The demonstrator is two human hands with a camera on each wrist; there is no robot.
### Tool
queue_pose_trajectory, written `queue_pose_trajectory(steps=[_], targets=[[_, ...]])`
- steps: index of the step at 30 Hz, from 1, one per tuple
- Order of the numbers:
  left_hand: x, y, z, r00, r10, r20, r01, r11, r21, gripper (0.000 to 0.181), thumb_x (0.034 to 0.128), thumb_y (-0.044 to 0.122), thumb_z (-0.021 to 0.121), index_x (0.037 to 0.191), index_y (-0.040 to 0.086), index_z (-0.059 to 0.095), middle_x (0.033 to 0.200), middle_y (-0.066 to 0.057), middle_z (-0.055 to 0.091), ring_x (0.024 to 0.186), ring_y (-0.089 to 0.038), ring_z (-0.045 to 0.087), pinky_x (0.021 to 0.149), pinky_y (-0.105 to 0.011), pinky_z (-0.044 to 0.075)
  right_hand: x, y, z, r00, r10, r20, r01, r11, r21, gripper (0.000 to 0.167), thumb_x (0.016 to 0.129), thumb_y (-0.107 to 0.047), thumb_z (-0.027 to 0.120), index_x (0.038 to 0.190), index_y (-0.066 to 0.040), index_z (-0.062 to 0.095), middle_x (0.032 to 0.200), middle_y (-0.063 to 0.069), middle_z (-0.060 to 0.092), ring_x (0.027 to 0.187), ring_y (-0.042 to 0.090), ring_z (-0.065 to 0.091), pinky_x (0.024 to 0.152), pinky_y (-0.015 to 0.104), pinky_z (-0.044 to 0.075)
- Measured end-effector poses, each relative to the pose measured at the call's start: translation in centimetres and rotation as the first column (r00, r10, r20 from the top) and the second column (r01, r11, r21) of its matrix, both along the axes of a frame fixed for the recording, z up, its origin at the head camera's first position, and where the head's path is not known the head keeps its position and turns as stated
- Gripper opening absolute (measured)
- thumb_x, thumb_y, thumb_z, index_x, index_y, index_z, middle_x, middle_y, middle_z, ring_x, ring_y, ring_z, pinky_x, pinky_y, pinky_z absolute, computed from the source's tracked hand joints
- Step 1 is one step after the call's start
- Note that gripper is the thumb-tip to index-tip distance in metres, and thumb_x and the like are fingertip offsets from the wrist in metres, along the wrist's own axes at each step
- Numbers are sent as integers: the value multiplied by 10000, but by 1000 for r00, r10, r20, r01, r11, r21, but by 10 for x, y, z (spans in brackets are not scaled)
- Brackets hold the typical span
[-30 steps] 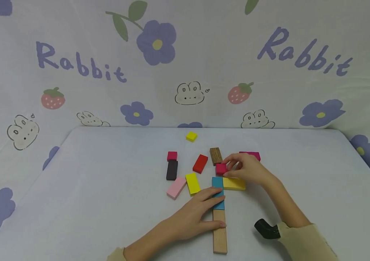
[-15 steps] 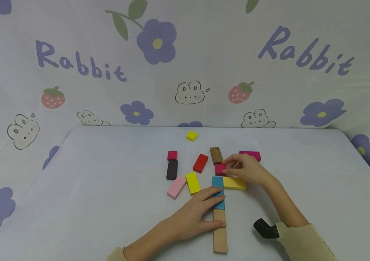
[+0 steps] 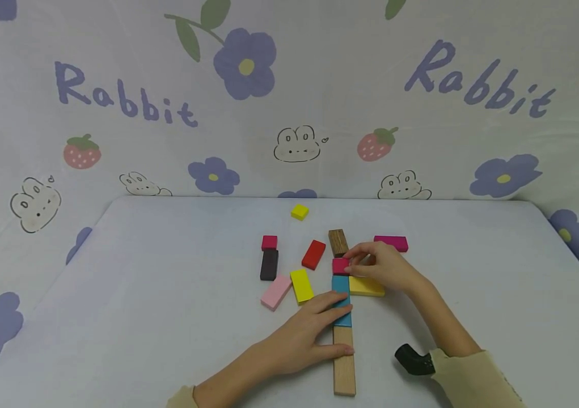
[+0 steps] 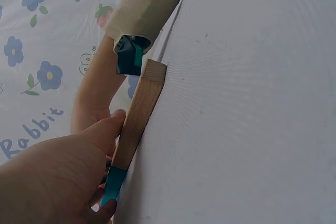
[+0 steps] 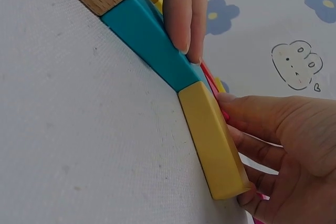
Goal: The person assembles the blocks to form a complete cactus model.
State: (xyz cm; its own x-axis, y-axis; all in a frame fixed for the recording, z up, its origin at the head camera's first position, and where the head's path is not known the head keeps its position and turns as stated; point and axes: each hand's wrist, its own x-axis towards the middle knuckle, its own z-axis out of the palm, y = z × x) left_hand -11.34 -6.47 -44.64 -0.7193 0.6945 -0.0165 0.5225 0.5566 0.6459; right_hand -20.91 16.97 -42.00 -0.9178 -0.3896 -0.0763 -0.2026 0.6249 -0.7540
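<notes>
A plain wooden block (image 3: 344, 374) and a blue block (image 3: 341, 318) lie end to end in a column. My left hand (image 3: 299, 340) rests over them, fingertips on the blue block and thumb on the wooden one. At the blue block's far end sits a small crimson block (image 3: 339, 266), pinched between the thumb and fingers of my right hand (image 3: 386, 265). A golden-yellow block (image 3: 367, 287) lies sideways against the blue block's right side, under my right hand. In the right wrist view, the crimson block is mostly hidden behind the golden-yellow block (image 5: 212, 140).
Just beyond the crimson block lies a dark-grained brown block (image 3: 338, 242). Left of it are red (image 3: 313, 254), yellow (image 3: 301, 286), pink (image 3: 276, 293), black (image 3: 269, 265) and crimson (image 3: 269, 242) blocks. A small yellow block (image 3: 299, 212) lies farther back; a magenta block (image 3: 392, 243) is behind my right hand.
My right hand has slid the small crimson block left and slightly nearer, against the far end of the blue block. My left hand has stayed in place.
</notes>
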Motion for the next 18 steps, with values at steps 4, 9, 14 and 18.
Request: queue_pose_trajectory(steps=[4, 9, 14, 18], targets=[[0, 1, 1, 1000, 3, 11, -3, 1000, -5, 698, 1024, 507, 654, 1614, 189, 460, 1713, 26, 335, 1577, -181, 302, 1254, -408, 360, 1, 0, 0, 1000, -2, 2, 2, 1000, 5, 301, 950, -202, 786, 1189, -24, 740, 1000, 71, 702, 920, 225, 616, 769, 282, 545], [0, 1, 2, 1000, 8, 20, -7, 1000, -9, 697, 1025, 514, 648, 1616, 197, 458, 1718, 34, 328, 1580, -179, 299, 1255, -415, 359, 1, 0, 0, 1000, -6, 10, 6, 1000, 7, 285, 945, -197, 788, 1176, -35, 747, 995, 64, 699, 925, 224, 620, 767, 266, 547], [0, 1, 1, 1000, 5, 15, -5, 1000, -5, 700, 1025, 519, 645, 1616, 193, 458, 1718, 34, 326, 1579, -180, 299, 1258, -413, 354, 1, 0, 0, 1000, 0, 12, 0, 1000, 2, 283, 939, -190, 795, 1170, -33, 749, 985, 59, 697, 918, 220, 615, 767, 283, 548], [0, 1, 0, 1000, 4, 13, -4, 1000, -6, 703, 1026, 529, 639, 1617, 195, 456, 1720, 34, 323, 1580, -180, 297, 1258, -413, 354, 1, 0, 1, 1000, 1, 11, -1, 1000, -1, 278, 936, -181, 795, 1166, -32, 752, 983, 60, 696, 910, 224, 616, 768, 290, 553]])
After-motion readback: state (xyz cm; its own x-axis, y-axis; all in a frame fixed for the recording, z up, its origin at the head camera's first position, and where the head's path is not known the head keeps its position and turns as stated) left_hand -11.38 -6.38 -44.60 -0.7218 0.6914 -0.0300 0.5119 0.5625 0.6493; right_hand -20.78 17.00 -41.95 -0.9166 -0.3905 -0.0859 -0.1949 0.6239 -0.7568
